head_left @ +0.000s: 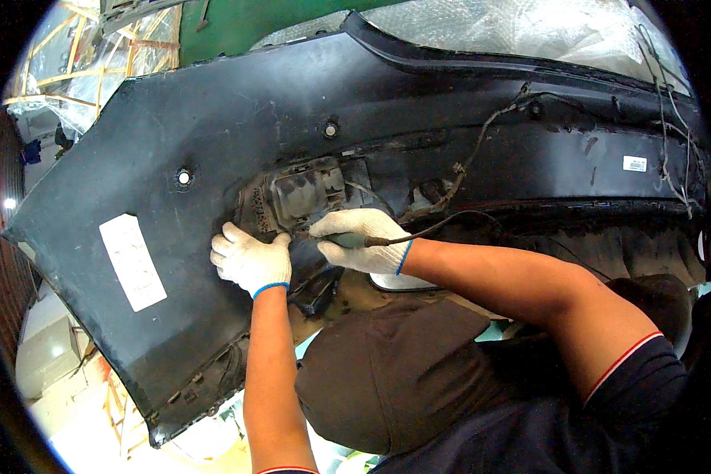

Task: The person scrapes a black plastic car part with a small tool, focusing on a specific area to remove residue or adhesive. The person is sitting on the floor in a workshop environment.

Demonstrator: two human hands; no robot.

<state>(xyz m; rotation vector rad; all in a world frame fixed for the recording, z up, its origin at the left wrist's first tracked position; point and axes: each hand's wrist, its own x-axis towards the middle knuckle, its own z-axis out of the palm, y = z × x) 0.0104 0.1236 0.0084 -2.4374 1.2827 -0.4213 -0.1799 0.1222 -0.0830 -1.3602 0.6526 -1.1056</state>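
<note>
A large black car bumper (237,103) lies across the view with its inner side up. Near its middle sits a dark boxy plastic module (304,192), dirty around its edges. My left hand (249,257), in a white knit glove with a blue cuff, rests on the bumper just below the module, fingers spread. My right hand (367,237), gloved likewise, is closed around a corded tool with a thick grey-green handle (347,239). That handle points left toward the module's lower edge. Its tip is too small to make out.
A black cable (442,221) trails right from the tool. A wiring harness (490,126) runs over the bumper's right half. A white paper label (133,262) is on the left. Bubble wrap (513,31) lies behind. A dark cap (391,379) fills the lower middle.
</note>
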